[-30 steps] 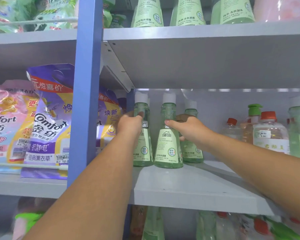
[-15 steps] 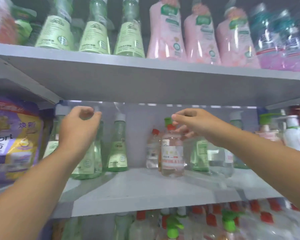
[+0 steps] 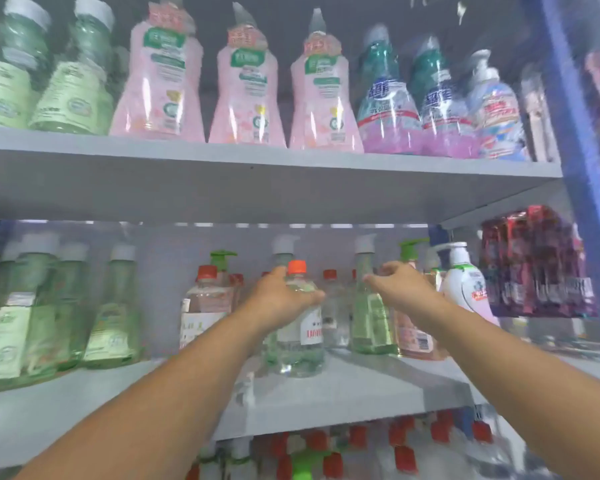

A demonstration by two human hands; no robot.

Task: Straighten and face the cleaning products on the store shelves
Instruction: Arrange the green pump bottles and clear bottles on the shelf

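Note:
My left hand (image 3: pixel 281 299) grips the shoulder of a clear bottle with an orange cap (image 3: pixel 302 348), which stands upright on the middle shelf (image 3: pixel 326 400). My right hand (image 3: pixel 399 289) hovers just right of it with loosely curled fingers. Its thumb is close to the neck of a green bottle with a white pump (image 3: pixel 371 323), and it holds nothing that I can see. Another clear bottle with a red cap (image 3: pixel 205 303) stands to the left. A row of green bottles with white caps (image 3: pixel 111 313) fills the shelf's left end.
A white pump bottle (image 3: pixel 465 285) stands right of my right hand. Pink bottles (image 3: pixel 246 95) and blue-green ones line the upper shelf. A blue upright (image 3: pixel 575 133) borders the bay, with dark red packs (image 3: pixel 537 265) beyond. Red-capped bottles (image 3: pixel 326 459) fill the shelf below.
Both hands left the green white-capped bottles and moved right along the shelf. My left hand now grips the orange-capped clear bottle. The view swung right and up.

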